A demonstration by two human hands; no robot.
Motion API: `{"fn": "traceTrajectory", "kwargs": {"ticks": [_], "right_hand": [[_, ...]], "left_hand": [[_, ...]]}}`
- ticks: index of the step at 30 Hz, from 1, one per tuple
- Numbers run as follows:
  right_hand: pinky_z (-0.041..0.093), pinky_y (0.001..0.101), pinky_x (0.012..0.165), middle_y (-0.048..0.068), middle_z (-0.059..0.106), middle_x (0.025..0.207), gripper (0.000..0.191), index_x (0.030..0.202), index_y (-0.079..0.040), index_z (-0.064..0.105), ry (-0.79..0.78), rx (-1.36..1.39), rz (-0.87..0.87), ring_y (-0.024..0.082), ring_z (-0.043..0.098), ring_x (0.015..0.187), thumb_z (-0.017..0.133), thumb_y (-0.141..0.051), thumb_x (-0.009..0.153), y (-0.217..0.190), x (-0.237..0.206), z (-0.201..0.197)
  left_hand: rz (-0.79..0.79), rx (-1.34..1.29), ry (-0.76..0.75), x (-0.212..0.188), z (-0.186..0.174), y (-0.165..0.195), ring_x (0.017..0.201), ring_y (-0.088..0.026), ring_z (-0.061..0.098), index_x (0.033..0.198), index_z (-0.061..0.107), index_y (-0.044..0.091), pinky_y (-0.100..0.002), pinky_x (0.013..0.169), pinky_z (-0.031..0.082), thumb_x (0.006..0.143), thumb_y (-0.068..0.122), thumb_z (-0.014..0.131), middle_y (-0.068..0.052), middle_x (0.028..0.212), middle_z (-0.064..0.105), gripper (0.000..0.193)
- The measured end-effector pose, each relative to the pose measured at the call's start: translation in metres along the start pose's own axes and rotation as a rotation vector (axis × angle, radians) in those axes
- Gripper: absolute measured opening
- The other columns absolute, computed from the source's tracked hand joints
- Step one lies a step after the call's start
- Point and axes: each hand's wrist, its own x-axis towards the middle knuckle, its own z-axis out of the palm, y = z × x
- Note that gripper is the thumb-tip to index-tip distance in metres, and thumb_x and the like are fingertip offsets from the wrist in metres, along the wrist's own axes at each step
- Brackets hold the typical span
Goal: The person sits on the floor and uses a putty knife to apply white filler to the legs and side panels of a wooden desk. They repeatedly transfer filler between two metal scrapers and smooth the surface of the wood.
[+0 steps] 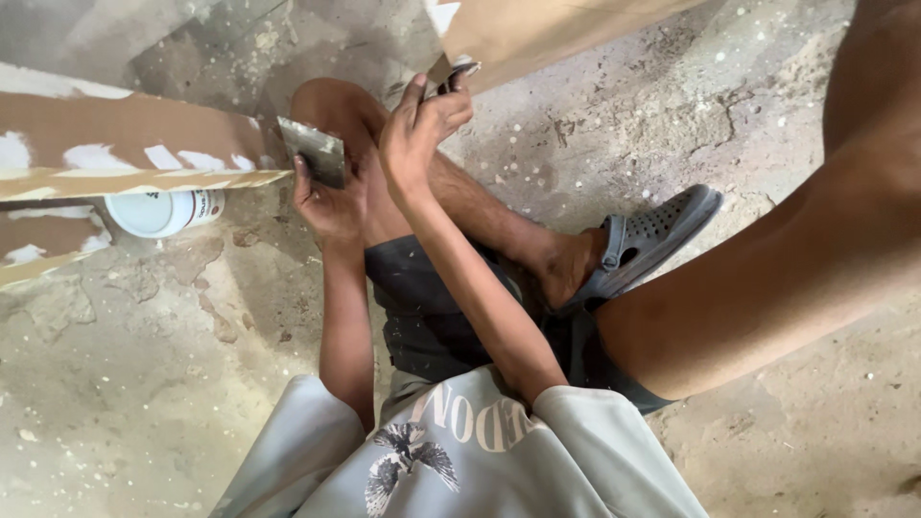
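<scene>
Here, flat metal scraper (313,151) in left hand (331,206), smaller blade (451,75) in right hand (417,129).

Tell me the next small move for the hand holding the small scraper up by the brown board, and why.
Probably draw the small putty knife in the right hand along the edge of the brown board above it. Its tip sits at that board's lower edge, while the left hand holds the wide metal scraper ready nearby. White filler patches already dot the other board on the left.
</scene>
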Motion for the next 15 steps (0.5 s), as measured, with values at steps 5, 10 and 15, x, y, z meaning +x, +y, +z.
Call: {"fn": "traceTrajectory", "kwargs": {"ticks": [5,10,15], "right_hand": [[0.032,0.0525,0.121,0.033,0.040,0.132,0.051,0.134,0.012,0.040,-0.279,0.114,0.126,0.037,0.040,0.125,0.040,-0.035,0.116,-0.012,-0.019,-0.025],[0.052,0.0423,0.102,0.019,0.044,0.145,0.059,0.160,-0.005,0.028,-0.231,0.431,0.350,0.028,0.057,0.122,0.043,-0.031,0.109,0.005,-0.020,-0.062],[0.054,0.0373,0.105,0.017,0.055,0.143,0.047,0.153,-0.001,0.046,-0.088,0.513,0.217,0.026,0.059,0.125,0.054,-0.016,0.110,0.033,0.026,-0.071]], "left_hand": [[0.010,0.000,-0.029,-0.003,-0.004,0.000,0.127,-0.021,0.064,0.137,0.063,0.016,-0.045,0.116,0.045,0.105,0.034,0.062,-0.005,0.130,0.071,0.037],[-0.037,-0.135,-0.153,0.000,-0.009,0.002,0.128,-0.019,0.061,0.146,0.059,0.014,-0.038,0.105,0.045,0.112,0.029,0.057,-0.004,0.137,0.069,0.037],[-0.034,-0.181,-0.198,0.004,-0.011,-0.001,0.136,-0.021,0.059,0.147,0.057,0.016,-0.042,0.112,0.045,0.111,0.032,0.054,-0.008,0.138,0.068,0.039]]}}
